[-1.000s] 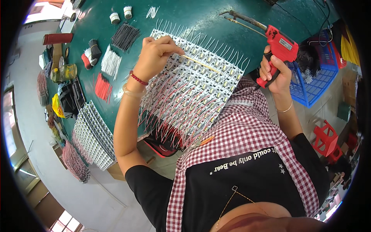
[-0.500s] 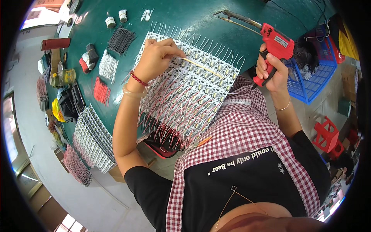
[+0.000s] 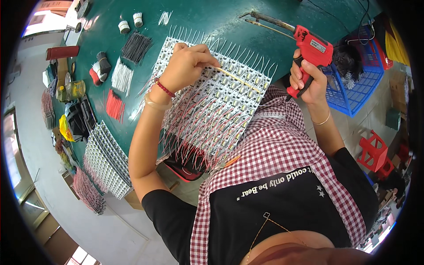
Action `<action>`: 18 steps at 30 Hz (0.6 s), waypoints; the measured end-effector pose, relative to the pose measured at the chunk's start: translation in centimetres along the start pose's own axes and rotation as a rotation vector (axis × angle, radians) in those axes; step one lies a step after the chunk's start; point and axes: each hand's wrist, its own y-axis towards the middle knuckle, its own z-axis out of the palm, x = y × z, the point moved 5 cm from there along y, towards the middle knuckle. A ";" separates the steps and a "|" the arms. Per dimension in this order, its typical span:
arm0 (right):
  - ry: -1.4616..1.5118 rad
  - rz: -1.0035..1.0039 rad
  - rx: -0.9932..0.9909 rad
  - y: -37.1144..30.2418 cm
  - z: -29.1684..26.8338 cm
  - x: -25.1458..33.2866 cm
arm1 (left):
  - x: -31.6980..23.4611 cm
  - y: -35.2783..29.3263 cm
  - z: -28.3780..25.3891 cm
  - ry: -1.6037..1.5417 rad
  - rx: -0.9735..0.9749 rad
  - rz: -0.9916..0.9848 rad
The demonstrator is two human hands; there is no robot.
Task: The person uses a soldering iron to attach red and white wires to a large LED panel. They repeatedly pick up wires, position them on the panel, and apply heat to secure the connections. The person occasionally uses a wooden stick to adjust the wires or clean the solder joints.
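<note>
"Green and glossy, the desk (image 3: 203, 17) spreads out on the upper side. What are the fingers doing?"

"On the left hand (image 3: 190, 64), they are pinched together on one end of a thin pale stick (image 3: 240, 80). It slants over a sheet of small white boards (image 3: 249, 99); whether it touches them, one cannot tell."

"And the right hand (image 3: 311, 81)?"

"Its fingers are wrapped around the handle of a red soldering gun (image 3: 309, 46), raised beside the sheet, its metal tip pointing out over the desk."

"Where does the sheet lie?"

"At the desk's near edge, jutting over it toward the person's checked apron (image 3: 265, 143). Red and white leads (image 3: 198, 128) trail across its near part."

"Farther out?"

"Black wires (image 3: 137, 47), white wires (image 3: 122, 77) and red wires (image 3: 115, 106) lie toward the desk's left edge. Off the desk's right side is a blue basket (image 3: 355, 95)."
</note>
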 end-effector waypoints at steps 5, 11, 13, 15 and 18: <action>0.002 0.002 0.002 0.0 -0.3 -0.2 | -0.1 0.2 0.5 -0.020 0.028 0.037; 0.000 -0.001 -0.005 -0.1 -0.3 -0.2 | 0.0 0.6 0.6 -0.065 0.060 0.037; -0.003 0.000 -0.006 -0.1 -0.3 -0.1 | 0.1 0.9 0.6 -0.090 0.047 0.040; -0.002 0.002 -0.005 -0.1 -0.2 -0.2 | 0.6 1.0 0.9 -0.160 0.024 0.045; 0.000 0.002 -0.002 -0.1 -0.1 -0.3 | 1.5 1.2 1.6 -0.204 0.076 -0.012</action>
